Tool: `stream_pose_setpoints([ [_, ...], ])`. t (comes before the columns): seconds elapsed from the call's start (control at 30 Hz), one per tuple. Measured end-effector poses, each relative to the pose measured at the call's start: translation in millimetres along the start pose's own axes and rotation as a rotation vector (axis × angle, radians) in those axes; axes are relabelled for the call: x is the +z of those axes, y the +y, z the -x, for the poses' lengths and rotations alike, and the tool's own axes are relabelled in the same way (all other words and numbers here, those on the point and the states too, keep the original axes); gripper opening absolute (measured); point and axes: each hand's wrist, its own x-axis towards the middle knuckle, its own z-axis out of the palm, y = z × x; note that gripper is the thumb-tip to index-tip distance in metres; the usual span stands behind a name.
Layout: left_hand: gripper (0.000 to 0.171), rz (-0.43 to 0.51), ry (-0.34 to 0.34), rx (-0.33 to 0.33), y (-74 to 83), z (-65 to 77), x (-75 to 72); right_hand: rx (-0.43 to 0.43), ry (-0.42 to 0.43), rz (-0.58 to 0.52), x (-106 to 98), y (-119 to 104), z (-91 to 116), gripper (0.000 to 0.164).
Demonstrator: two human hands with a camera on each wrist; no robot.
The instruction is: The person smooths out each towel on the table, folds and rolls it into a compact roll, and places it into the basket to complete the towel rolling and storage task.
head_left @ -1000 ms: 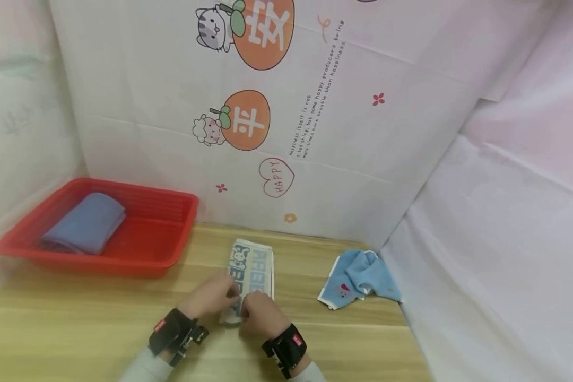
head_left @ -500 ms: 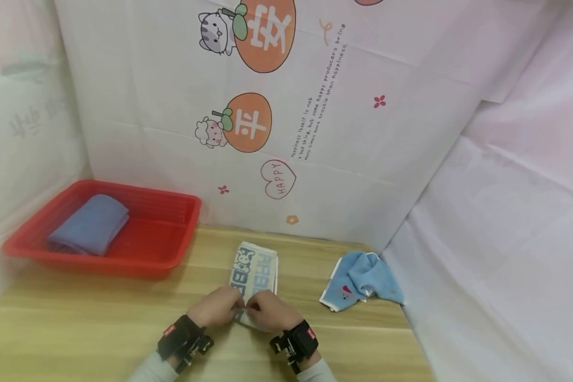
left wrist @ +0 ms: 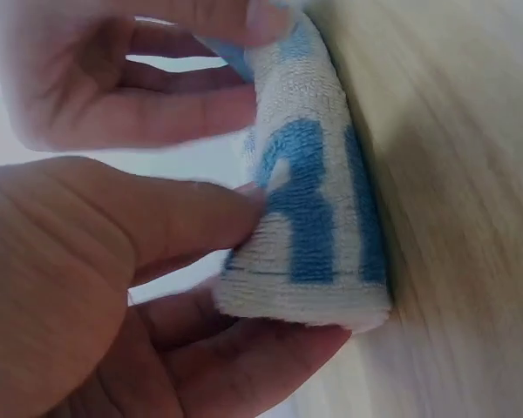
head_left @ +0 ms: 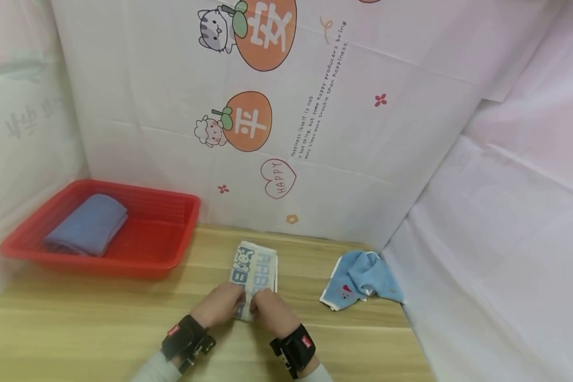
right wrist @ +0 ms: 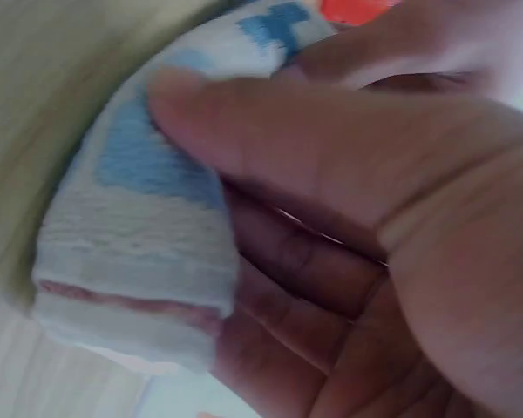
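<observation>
A small folded towel (head_left: 257, 265), cream with blue lettering and a rabbit figure, lies lengthwise on the table before me. My left hand (head_left: 220, 305) pinches its near end from the left, thumb on the printed face and fingers beneath, as the left wrist view shows. From the right, my right hand (head_left: 276, 314) pinches the same end, its thumb laid over the blue print. In the right wrist view the towel (right wrist: 139, 218) bends upward off the wood, with a white hem showing a reddish line. The hands hide part of the near end in the head view.
At the left a red plastic basket (head_left: 155, 262) holds a folded blue-purple cloth (head_left: 89, 223). A crumpled light blue cloth (head_left: 360, 278) with white trim lies on the wooden table (head_left: 100, 329) at the right. White printed sheeting (head_left: 334, 196) stands behind and on both sides.
Both hands have stayed on the towel's near end. They came together there half a second ago, and now sit slightly farther apart. Basket and blue cloths are unchanged.
</observation>
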Motion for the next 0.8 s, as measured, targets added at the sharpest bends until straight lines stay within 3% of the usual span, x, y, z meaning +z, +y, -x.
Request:
stream_pose_setpoints([
  [0.1, 0.018, 0.005, 0.015, 0.037, 2.8, -1.2, -1.0, -0.016, 0.015, -0.032, 3, 7, -1, 0.015],
  [0.27, 0.022, -0.004, -0.038, 0.049, 12.1, -0.2, -3.4, -0.021, -0.010, -0.050, 9, 17, -3, 0.010],
  [0.4, 0.025, -0.074, 0.033, 0.097, 12.8, 4.1, 2.2, 0.007, -0.047, -0.064, 10, 20, -6, 0.008],
  [0.5, 0.024, -0.077, 0.067, 0.100, 9.4, 6.4, 6.4, -0.001, -0.037, -0.089, 6, 19, -7, 0.010],
  [0.6, 0.022, -0.050, 0.043, 0.071, 5.1, 5.8, 7.2, -0.009, 0.024, -0.023, 0, 15, -6, 0.011],
  [0.8, 0.020, 0.010, -0.006, 0.028, 0.5, -0.8, 7.0, 0.081, 0.074, 0.164, -1, 3, -1, 0.015],
])
